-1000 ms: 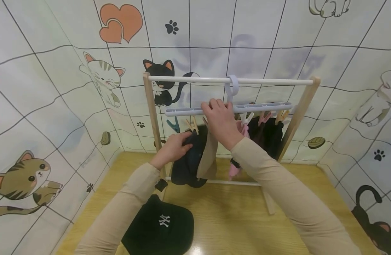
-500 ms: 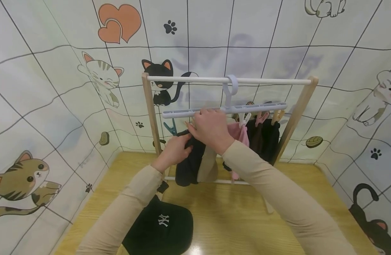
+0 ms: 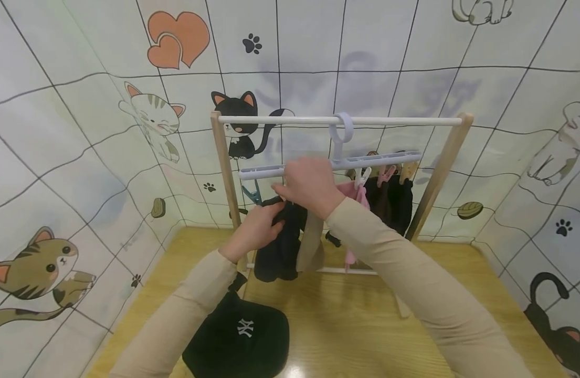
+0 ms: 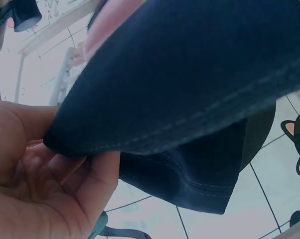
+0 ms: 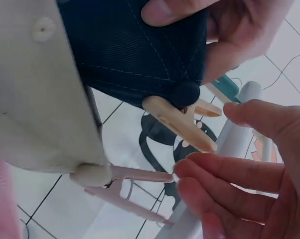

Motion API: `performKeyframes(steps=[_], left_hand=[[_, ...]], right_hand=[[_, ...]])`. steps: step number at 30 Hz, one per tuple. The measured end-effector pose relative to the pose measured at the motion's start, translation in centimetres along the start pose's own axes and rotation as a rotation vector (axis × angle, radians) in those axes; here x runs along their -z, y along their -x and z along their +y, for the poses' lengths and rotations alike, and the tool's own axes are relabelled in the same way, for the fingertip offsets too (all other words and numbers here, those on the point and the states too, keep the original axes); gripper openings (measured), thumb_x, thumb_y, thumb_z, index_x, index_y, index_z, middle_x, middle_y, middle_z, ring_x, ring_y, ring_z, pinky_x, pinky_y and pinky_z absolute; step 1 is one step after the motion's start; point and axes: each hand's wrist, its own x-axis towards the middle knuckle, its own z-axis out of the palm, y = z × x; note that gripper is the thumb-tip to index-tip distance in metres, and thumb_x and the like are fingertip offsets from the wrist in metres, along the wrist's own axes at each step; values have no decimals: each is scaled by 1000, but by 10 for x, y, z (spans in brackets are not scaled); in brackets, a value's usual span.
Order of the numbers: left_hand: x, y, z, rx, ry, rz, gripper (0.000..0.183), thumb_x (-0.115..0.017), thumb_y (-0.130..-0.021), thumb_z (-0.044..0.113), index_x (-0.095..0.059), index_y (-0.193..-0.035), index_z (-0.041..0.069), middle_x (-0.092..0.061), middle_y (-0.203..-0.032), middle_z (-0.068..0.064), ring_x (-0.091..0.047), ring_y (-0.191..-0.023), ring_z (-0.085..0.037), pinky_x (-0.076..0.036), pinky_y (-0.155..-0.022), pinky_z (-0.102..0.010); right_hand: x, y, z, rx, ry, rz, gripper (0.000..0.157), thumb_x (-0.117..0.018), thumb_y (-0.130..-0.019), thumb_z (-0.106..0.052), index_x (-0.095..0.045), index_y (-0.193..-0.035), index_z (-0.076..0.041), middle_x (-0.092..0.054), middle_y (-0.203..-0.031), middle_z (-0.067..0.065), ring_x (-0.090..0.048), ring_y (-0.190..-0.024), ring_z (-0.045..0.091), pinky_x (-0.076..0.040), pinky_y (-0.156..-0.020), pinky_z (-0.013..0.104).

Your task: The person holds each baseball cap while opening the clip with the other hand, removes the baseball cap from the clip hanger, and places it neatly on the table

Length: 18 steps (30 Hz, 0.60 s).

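Note:
My left hand point(image 3: 254, 231) pinches the upper edge of a dark navy cap point(image 3: 275, 260), its thumb and fingers on the cloth in the left wrist view. A cream clothespin point(image 5: 177, 122) bites the cap beside its top button in the right wrist view. Around that peg's handles my right hand point(image 3: 313, 186) holds its thumb and fingers spread, with a gap between them. The light purple hanger bar point(image 3: 375, 160) passes just behind this hand. Alongside the navy cap, a beige cap point(image 3: 310, 247) hangs from a pink clothespin point(image 5: 140, 174).
A wooden-sided rack point(image 3: 441, 173) with a white top rail point(image 3: 280, 120) carries the hanger. Pink cloth point(image 3: 362, 197) and black items point(image 3: 400, 205) hang to the right. The teal clip point(image 3: 253, 193) is at the bar's left end. A dark green cap point(image 3: 261, 341) lies on the table point(image 3: 346, 325).
My right hand has left the hanger bar's middle and come left and down to the cream peg. The bar has shifted slightly left, and the navy cap has turned in my left hand.

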Motion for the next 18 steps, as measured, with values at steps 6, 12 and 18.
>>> performKeyframes(steps=[6,12,18], left_hand=[[2,6,7,10,51,-26,35,-61,-92,5,-57,-124,-9,-66,-106,-22,-66,-82,-32,-51,-76,-42],[5,7,11,4,48,-28,33,-62,-91,5,-58,-122,-8,-66,-107,-22,-65,-90,-35,-51,-78,-44],[4,6,11,7,61,-32,35,-61,-92,5,-58,-125,-7,-65,-111,-21,-65,-87,-32,-50,-77,-42]], right_hand=[[3,-1,-9,-2,40,-47,47,-67,-85,-51,-59,-60,-12,-38,-50,-2,-40,-45,15,-27,-41,28],[6,-5,-12,-34,63,-94,43,-66,-85,-50,-64,-68,-11,-42,-51,0,-43,-46,16,-30,-41,28],[10,-7,-12,-43,66,-125,34,-65,-86,-40,-65,-69,-11,-41,-53,0,-41,-47,17,-29,-41,29]])
